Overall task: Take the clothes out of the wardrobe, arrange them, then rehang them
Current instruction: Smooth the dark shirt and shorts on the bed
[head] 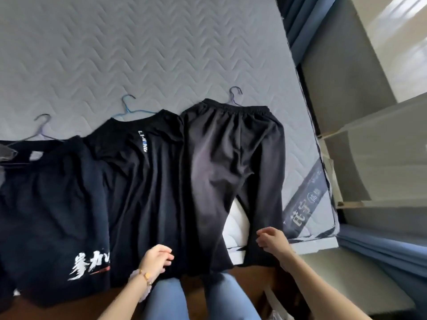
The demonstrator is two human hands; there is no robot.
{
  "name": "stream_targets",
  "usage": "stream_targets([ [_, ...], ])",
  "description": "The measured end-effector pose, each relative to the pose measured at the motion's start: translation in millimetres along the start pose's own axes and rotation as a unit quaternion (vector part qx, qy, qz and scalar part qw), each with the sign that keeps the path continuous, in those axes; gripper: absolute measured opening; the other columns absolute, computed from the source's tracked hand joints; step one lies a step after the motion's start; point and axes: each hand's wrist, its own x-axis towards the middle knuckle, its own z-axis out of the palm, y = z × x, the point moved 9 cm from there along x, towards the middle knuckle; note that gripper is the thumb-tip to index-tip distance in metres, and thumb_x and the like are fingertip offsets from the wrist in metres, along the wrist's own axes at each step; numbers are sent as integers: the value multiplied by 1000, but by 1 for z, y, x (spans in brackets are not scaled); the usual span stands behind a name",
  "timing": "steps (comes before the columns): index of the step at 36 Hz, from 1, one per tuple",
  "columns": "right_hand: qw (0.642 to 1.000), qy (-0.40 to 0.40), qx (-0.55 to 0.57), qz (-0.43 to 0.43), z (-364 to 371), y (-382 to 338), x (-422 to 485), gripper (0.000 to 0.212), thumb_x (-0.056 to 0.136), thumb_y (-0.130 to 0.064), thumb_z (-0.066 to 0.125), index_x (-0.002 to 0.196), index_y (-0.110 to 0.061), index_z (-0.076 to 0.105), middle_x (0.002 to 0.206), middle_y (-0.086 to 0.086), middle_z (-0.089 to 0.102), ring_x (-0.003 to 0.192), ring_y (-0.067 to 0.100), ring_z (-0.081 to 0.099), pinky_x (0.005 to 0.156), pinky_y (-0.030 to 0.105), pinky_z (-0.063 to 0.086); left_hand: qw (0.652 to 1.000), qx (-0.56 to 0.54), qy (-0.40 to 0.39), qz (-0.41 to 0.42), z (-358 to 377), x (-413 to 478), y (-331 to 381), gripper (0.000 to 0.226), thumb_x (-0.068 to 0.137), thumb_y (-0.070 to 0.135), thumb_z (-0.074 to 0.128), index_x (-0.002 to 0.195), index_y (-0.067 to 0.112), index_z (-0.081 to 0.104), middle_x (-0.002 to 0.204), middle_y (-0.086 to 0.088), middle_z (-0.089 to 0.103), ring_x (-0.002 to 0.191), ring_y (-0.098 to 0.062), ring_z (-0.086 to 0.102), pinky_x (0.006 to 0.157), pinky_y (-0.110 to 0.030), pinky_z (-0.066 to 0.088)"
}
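Three black garments lie side by side on the grey quilted mattress, each on a thin wire hanger. The black trousers lie at the right, their hanger hook showing above the waistband. A black T-shirt with a small logo lies in the middle on a blue hanger. A dark garment with white lettering lies at the left. My left hand rests over the T-shirt's hem with fingers loosely curled. My right hand pinches the hem of the right trouser leg.
The mattress edge with a printed label runs along the right. Blue curtains hang at the far right, beside pale panels. My legs in blue jeans stand at the wooden bed edge.
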Motion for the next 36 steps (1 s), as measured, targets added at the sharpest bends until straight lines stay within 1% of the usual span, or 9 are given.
stream_targets([
  [8, 998, 52, 4, -43, -84, -67, 74, 25, 86, 5, 54, 103, -10, 64, 75, 6, 63, 65, 13, 56, 52, 19, 45, 990, 100, 2, 102, 71, 33, 94, 22, 90, 5, 45, 85, 20, 61, 85, 2, 67, 87, -19, 59, 74, -24, 43],
  [13, 995, 79, 8, -67, -100, -73, 117, 35, 85, -5, 54, 118, -11, 64, 102, 12, 68, 83, 24, 60, 78, 38, 51, 978, 159, 53, 123, 72, 73, 128, 30, 92, 10, 46, 121, 12, 52, 121, -3, 57, 108, -20, 55, 91, -26, 41],
  [17, 991, 107, 1, -78, -88, -53, 128, 41, 82, -9, 59, 123, -11, 58, 116, 7, 66, 100, 25, 63, 93, 41, 50, 973, 186, 99, 91, 63, 102, 121, 44, 91, 12, 50, 133, 6, 40, 140, -11, 42, 120, -27, 50, 98, -33, 39],
  [19, 991, 113, -6, -68, -80, -35, 131, 44, 82, -10, 61, 126, -9, 55, 119, 5, 62, 103, 24, 61, 90, 36, 50, 977, 179, 96, 58, 63, 114, 104, 47, 91, 14, 52, 135, 4, 38, 141, -12, 42, 123, -28, 47, 100, -32, 37],
  [22, 992, 111, -3, -58, -70, -10, 133, 31, 84, -7, 60, 115, -3, 61, 107, 9, 66, 90, 21, 61, 71, 26, 48, 983, 164, 81, 36, 72, 123, 76, 50, 90, 18, 55, 136, 4, 39, 140, -13, 44, 122, -30, 48, 103, -34, 38],
  [24, 990, 123, -3, -64, -68, 1, 132, 24, 85, -7, 59, 108, -3, 64, 97, 9, 67, 87, 22, 63, 62, 23, 46, 977, 158, 130, 66, 74, 112, 71, 47, 90, 14, 54, 133, 4, 40, 138, -13, 42, 116, -30, 52, 97, -35, 41],
  [28, 990, 136, 15, -33, -67, 25, 133, 34, 89, -22, 63, 119, -6, 60, 105, 6, 65, 94, 21, 61, 82, 31, 47, 929, 183, 250, 205, 87, 65, 84, 35, 90, 9, 52, 124, 8, 47, 129, -8, 46, 112, -22, 53, 88, -36, 45],
  [30, 993, 113, 17, -27, -65, 33, 134, 30, 90, -25, 64, 113, -6, 64, 102, 6, 68, 94, 22, 63, 85, 34, 50, 922, 197, 214, 254, 116, 56, 87, 32, 89, 8, 52, 121, 8, 49, 123, -5, 50, 110, -19, 53, 87, -30, 43],
  [36, 997, 54, 7, -61, -71, 34, 131, 10, 92, -16, 62, 99, -10, 66, 81, -1, 66, 72, 14, 62, 57, 15, 49, 940, 247, 9, 235, 227, 74, 78, 31, 91, 17, 49, 122, 14, 49, 123, -1, 51, 113, -20, 53, 94, -33, 44],
])
